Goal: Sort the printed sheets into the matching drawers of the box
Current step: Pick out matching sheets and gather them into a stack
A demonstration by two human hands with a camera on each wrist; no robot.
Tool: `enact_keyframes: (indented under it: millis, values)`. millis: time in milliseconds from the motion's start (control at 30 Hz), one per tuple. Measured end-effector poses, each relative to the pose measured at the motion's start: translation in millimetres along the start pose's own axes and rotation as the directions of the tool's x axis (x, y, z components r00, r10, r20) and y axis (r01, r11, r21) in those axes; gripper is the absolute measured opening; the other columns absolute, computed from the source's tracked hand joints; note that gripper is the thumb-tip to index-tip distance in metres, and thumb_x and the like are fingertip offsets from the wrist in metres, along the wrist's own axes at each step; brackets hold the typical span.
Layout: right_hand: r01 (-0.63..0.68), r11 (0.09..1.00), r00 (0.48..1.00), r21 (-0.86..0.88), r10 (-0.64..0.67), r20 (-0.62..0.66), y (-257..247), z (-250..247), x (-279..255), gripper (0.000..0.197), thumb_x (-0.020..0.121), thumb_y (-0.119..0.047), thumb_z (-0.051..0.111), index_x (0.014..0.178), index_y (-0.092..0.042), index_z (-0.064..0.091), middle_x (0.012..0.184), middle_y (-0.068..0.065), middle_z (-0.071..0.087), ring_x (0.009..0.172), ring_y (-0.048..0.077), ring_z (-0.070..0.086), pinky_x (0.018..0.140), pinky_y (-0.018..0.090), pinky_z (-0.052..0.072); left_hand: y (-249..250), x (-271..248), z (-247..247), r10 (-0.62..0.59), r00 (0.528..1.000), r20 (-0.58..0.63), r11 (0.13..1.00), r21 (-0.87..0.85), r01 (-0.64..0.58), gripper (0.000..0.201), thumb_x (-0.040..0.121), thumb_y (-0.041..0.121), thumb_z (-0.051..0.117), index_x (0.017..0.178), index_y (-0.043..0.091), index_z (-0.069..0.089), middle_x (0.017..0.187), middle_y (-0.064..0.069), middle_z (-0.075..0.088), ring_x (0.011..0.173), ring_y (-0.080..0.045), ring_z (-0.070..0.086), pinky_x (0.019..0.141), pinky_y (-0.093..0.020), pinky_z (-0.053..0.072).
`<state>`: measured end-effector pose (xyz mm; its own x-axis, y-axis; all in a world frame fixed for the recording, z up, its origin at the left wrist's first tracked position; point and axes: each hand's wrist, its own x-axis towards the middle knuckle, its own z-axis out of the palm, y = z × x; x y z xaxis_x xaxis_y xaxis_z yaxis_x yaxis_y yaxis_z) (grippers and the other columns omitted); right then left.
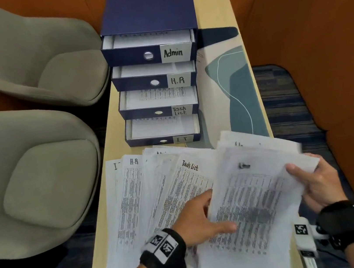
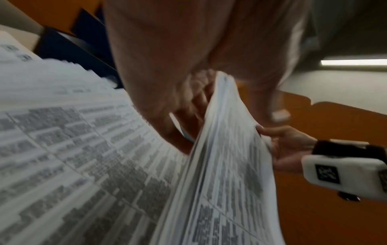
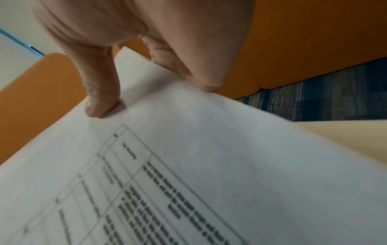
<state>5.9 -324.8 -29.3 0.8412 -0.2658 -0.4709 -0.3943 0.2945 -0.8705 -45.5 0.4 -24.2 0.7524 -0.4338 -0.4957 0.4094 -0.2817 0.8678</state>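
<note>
A dark blue box [image 1: 148,7] stands at the table's far end with its drawers pulled out in steps: Admin [image 1: 132,56], H.R [image 1: 138,83], Task List [image 1: 145,113] and IT [image 1: 147,141]. Each holds white sheets. Printed sheets lie fanned on the near table, headed IT [image 1: 117,200], H.R [image 1: 133,163] and Task List [image 1: 188,171]. A raised bundle of sheets [image 1: 254,195] [image 2: 226,165] [image 3: 209,165] is held at both sides. My left hand [image 1: 196,220] [image 2: 167,66] grips its left edge, thumb on top. My right hand [image 1: 316,184] [image 2: 289,145] [image 3: 146,92] pinches its right edge.
Two grey armchairs [image 1: 21,53] [image 1: 40,181] stand left of the narrow wooden table [image 1: 214,8]. A teal-patterned mat [image 1: 238,92] lies right of the box. Orange padded walls [image 1: 302,11] enclose the back and right; blue carpet [image 1: 281,100] shows beyond the table's right edge.
</note>
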Motion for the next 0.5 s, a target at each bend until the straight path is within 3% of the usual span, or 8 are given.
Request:
enact_keyframes:
  millis: [100, 167, 233, 267, 333, 367, 433, 500]
  values:
    - [0.005, 0.997, 0.989, 0.083, -0.017, 0.145, -6, 9, -7, 0.065, 0.084, 0.014, 0.06, 0.144, -0.008, 0.05, 0.128, 0.018, 0.069, 0.114, 0.037, 0.069, 0.087, 0.048, 0.062, 5, 7, 6, 0.032, 0.965, -0.259, 0.999, -0.016, -0.038, 0.01, 0.095, 0.029, 0.075, 0.104, 0.025, 0.075, 0.092, 0.016, 0.077, 0.081, -0.002, 0.073, 0.077, -0.032, 0.062]
    - [0.054, 0.998, 0.958, 0.022, -0.058, 0.279, -12, 18, -16, 0.056, 0.078, 0.017, 0.059, 0.131, -0.001, 0.062, 0.123, 0.022, 0.071, 0.115, 0.045, 0.066, 0.088, 0.044, 0.062, 22, 4, -3, 0.064, 0.932, -0.358, 0.99, -0.098, -0.105, 0.005, 0.098, 0.024, 0.071, 0.095, 0.021, 0.075, 0.071, 0.012, 0.072, 0.06, -0.007, 0.065, 0.059, -0.025, 0.053]
    - [0.162, 0.984, 0.938, -0.078, -0.129, 0.321, -15, 23, -23, 0.042, 0.07, 0.014, 0.074, 0.109, -0.003, 0.076, 0.113, 0.022, 0.075, 0.113, 0.05, 0.065, 0.084, 0.038, 0.062, 42, -2, -12, 0.137, 0.905, -0.404, 0.975, -0.104, -0.195, 0.009, 0.097, 0.026, 0.072, 0.097, 0.017, 0.075, 0.075, -0.007, 0.072, 0.064, -0.029, 0.064, 0.062, -0.035, 0.057]
    - [0.22, 0.97, 0.929, -0.105, -0.175, 0.325, -18, 27, -28, 0.04, 0.066, 0.008, 0.081, 0.104, -0.004, 0.078, 0.111, 0.021, 0.076, 0.111, 0.047, 0.067, 0.084, 0.038, 0.062, 54, -9, -15, 0.203, 0.885, -0.419, 0.96, -0.092, -0.264, 0.009, 0.094, 0.027, 0.074, 0.096, 0.018, 0.076, 0.081, -0.01, 0.074, 0.071, -0.03, 0.067, 0.068, -0.032, 0.059]
    - [0.362, 0.925, 0.891, -0.113, -0.307, 0.336, -32, 39, -41, 0.047, 0.063, -0.004, 0.09, 0.107, -0.005, 0.075, 0.108, 0.018, 0.077, 0.104, 0.038, 0.073, 0.084, 0.037, 0.062, 77, -19, -16, 0.321, 0.834, -0.45, 0.913, -0.088, -0.399, 0.008, 0.086, 0.024, 0.081, 0.093, 0.023, 0.078, 0.085, -0.001, 0.079, 0.079, -0.02, 0.075, 0.074, -0.03, 0.062]
    - [0.417, 0.904, 0.871, -0.098, -0.366, 0.326, -38, 45, -50, 0.048, 0.063, -0.009, 0.093, 0.107, -0.005, 0.074, 0.104, 0.015, 0.079, 0.099, 0.033, 0.075, 0.082, 0.036, 0.062, 87, -23, -16, 0.372, 0.801, -0.468, 0.886, -0.079, -0.458, 0.013, 0.082, 0.02, 0.085, 0.093, 0.022, 0.08, 0.087, 0.0, 0.08, 0.082, -0.021, 0.077, 0.075, -0.034, 0.064]
    - [0.476, 0.875, 0.845, -0.084, -0.429, 0.32, -46, 57, -66, 0.042, 0.059, -0.022, 0.096, 0.096, -0.015, 0.08, 0.095, 0.006, 0.08, 0.09, 0.026, 0.076, 0.079, 0.037, 0.062, 97, -32, -20, 0.486, 0.727, -0.486, 0.825, -0.02, -0.565, 0.016, 0.078, 0.01, 0.088, 0.087, 0.021, 0.082, 0.08, -0.001, 0.08, 0.074, -0.025, 0.077, 0.07, -0.044, 0.065]
    - [0.512, 0.848, 0.825, -0.138, -0.44, 0.354, -39, 63, -72, 0.041, 0.059, -0.045, 0.097, 0.091, -0.025, 0.082, 0.093, 0.004, 0.08, 0.089, 0.029, 0.076, 0.08, 0.046, 0.061, 95, -37, -25, 0.502, 0.695, -0.515, 0.82, 0.026, -0.572, 0.023, 0.073, 0.009, 0.09, 0.074, 0.029, 0.078, 0.074, 0.009, 0.077, 0.069, -0.015, 0.075, 0.065, -0.037, 0.064]
